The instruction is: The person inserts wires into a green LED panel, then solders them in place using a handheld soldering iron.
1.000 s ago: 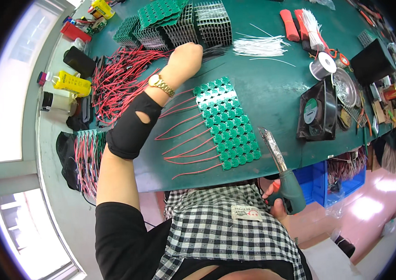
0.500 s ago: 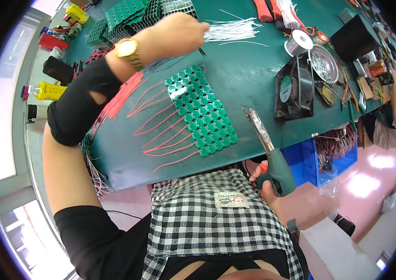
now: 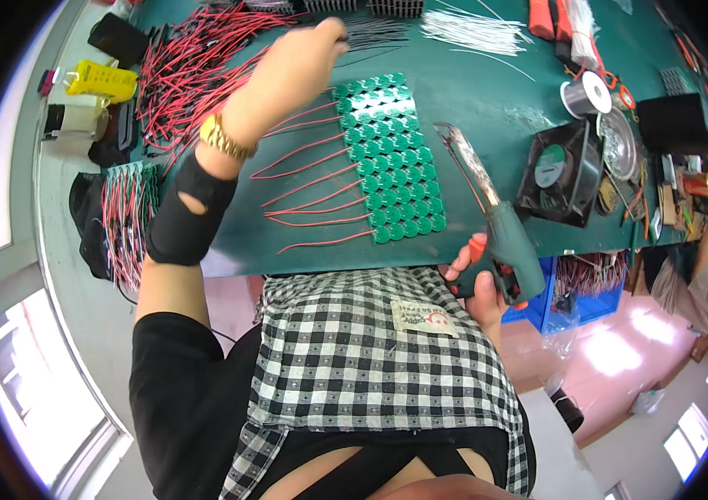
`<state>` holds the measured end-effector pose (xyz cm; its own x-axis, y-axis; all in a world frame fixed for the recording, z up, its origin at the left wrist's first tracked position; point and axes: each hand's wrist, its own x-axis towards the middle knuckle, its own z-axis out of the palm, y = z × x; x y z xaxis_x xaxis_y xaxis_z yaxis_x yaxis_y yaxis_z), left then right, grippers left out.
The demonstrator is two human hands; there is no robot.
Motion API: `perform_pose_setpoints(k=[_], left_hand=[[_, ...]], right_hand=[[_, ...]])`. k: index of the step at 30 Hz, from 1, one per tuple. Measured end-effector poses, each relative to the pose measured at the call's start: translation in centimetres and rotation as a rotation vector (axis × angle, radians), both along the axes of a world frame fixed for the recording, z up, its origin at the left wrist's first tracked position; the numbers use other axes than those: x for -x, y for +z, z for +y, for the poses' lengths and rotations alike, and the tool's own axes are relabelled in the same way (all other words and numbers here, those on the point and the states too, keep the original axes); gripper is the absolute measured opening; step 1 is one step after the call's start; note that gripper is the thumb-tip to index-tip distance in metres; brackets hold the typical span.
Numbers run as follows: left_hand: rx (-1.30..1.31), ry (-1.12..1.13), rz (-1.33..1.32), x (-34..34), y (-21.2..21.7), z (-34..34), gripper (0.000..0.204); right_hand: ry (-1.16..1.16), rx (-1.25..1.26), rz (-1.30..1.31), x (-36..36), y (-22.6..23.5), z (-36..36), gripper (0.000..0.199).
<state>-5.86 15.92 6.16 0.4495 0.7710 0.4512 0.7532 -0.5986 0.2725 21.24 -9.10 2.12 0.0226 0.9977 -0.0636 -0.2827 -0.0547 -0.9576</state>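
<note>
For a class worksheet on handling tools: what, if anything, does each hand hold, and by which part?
The right hand holds the green tool by its handle. Whether the left hand holds anything cannot be told.

This looks like an electronics assembly workshop. A green tabletop [image 3: 483, 96] carries a panel of round circuit boards [image 3: 394, 154], heaped red-and-black wires [image 3: 191, 79], a spool of silvery wire [image 3: 585, 94] and a boxy fan [image 3: 555, 171]; another person's sleeve [image 3: 687, 292] shows at right.

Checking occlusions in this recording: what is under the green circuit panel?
The green circuit panel lies on the green tabletop, which shows around it. Red wires run out from its left side. Whatever the panel covers cannot be seen.
</note>
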Motion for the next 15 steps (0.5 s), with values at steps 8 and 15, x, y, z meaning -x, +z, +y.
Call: perform_pose_setpoints(k=[8, 15], left_hand=[[0.435, 0.265, -0.432, 1.8, -3.7, -4.0, 0.011], [0.400, 0.208, -0.414, 1.1, -3.2, -5.8, 0.012]], right_hand=[[0.248, -0.075, -0.055, 2.6, 3.1, 7.3, 0.034], [0.222, 0.091, -0.021, 4.2, 3.6, 8.2, 0.031]])
